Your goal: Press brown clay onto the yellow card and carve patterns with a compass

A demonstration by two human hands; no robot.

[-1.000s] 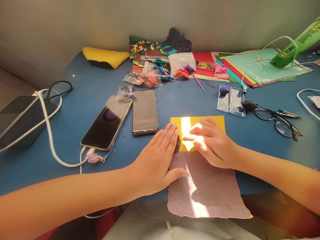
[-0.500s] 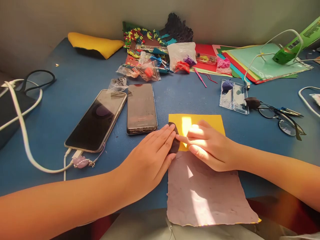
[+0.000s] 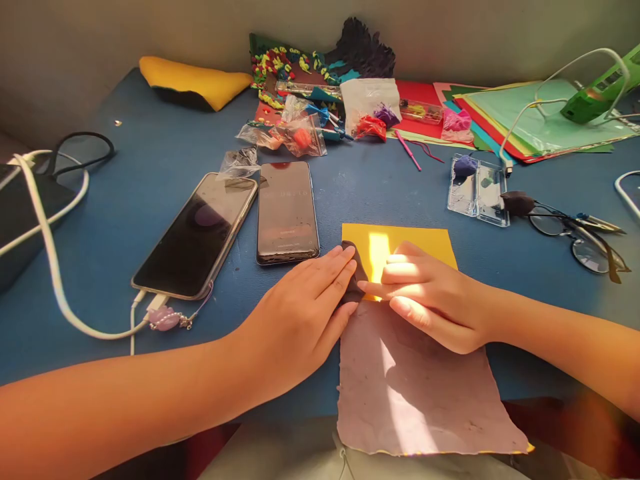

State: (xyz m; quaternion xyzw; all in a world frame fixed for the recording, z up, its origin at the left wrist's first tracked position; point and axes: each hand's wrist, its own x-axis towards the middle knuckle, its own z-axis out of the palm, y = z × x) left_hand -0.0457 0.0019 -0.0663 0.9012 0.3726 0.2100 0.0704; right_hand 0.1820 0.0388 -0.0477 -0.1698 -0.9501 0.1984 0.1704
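My left hand (image 3: 311, 303) lies flat, fingers stretched together, over a flattened piece of dark clay (image 3: 361, 268) on the left edge of a yellow sheet (image 3: 415, 235). Part of the clay is hidden beneath those fingers. From the other side my right hand (image 3: 434, 293) reaches in, its index finger stretched to the clay's right edge. Its thumb stands apart and the remaining fingers are curled, with nothing seen in them. A thin greyish-mauve clay layer (image 3: 370, 393) covers the lower part of the sheet, which overhangs the table's front edge.
Two phones (image 3: 289, 213) (image 3: 197, 233) lie left of the sheet, one with a white cable (image 3: 55, 267). Eyeglasses (image 3: 575, 233) and a clear plastic case (image 3: 477, 190) are at right. Clay packets (image 3: 300, 137), coloured sheets (image 3: 530, 120) and a clay-decorated piece (image 3: 290, 73) line the back.
My right index fingertip has slid slightly nearer me along the clay's edge. The dark clay shows a more angular outline beside it. My left hand stays pressed; the whole view has shifted a little.
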